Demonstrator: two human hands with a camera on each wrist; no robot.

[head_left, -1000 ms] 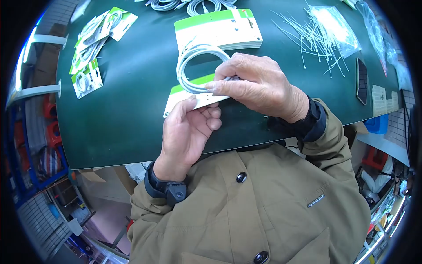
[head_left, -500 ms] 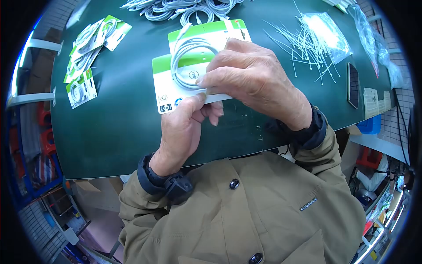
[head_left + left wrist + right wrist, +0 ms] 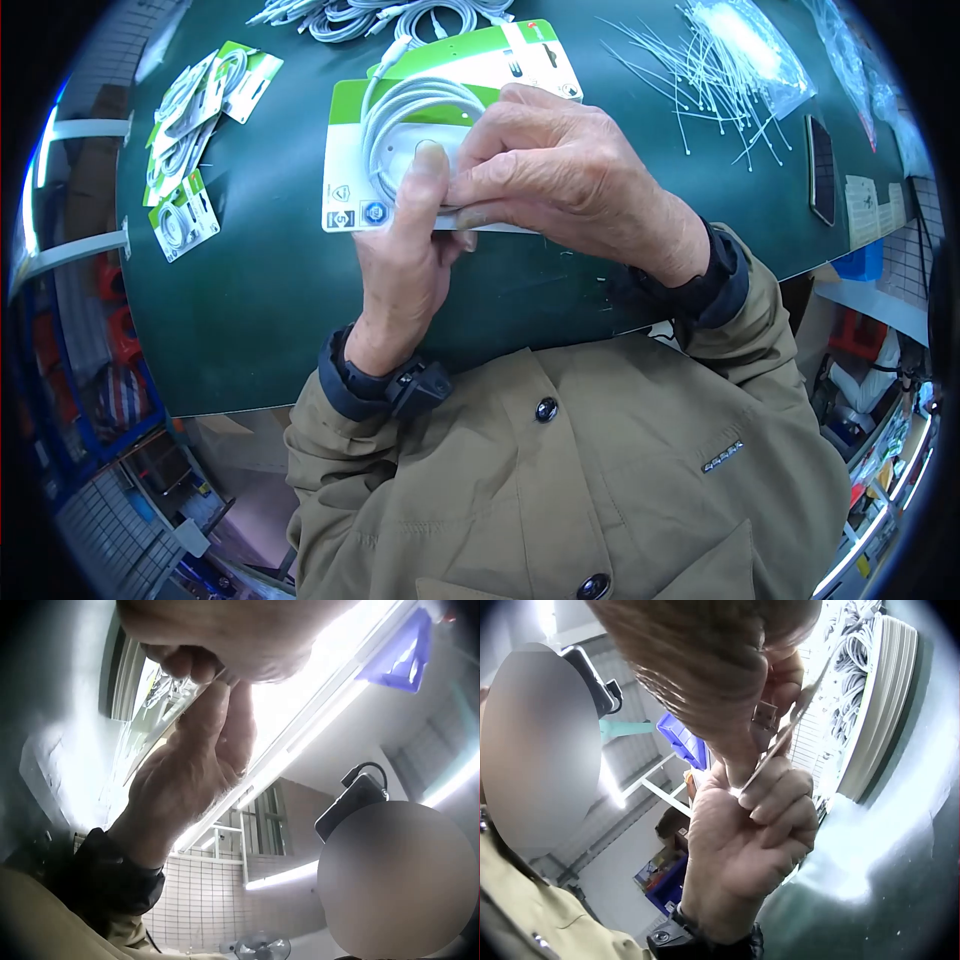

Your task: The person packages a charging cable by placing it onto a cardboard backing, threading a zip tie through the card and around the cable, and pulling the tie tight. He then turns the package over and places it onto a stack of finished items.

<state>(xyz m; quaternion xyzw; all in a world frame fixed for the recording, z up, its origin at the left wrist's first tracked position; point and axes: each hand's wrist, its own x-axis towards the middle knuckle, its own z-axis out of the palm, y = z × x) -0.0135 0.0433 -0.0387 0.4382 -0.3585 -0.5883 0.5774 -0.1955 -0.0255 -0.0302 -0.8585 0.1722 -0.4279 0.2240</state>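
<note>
Over the table, my left hand (image 3: 400, 275) holds a white and green cardboard card (image 3: 342, 165) by its lower edge, thumb in front and fingers behind. A coiled grey cable (image 3: 375, 125) lies against the card's face, one plug (image 3: 397, 48) sticking up past its top edge. With thumb and fingers, my right hand (image 3: 585, 180) pinches the lower right of the coil, close beside the left thumb. In the right wrist view a USB plug (image 3: 763, 716) shows beneath the right hand, next to the card's edge. The right fingertips are partly hidden.
Behind the held card lies a stack of similar cards (image 3: 555, 70). More coiled cables (image 3: 350, 18) are heaped at the far edge. Carded cables (image 3: 185, 222) lie at left. White cable ties (image 3: 690, 75), a plastic bag (image 3: 785, 90) and a phone (image 3: 821, 170) lie at right.
The card has moved left and turned its face up toward the head camera. My left thumb has shifted from the card's edge up over the coil; the right hand stays at the coil.
</note>
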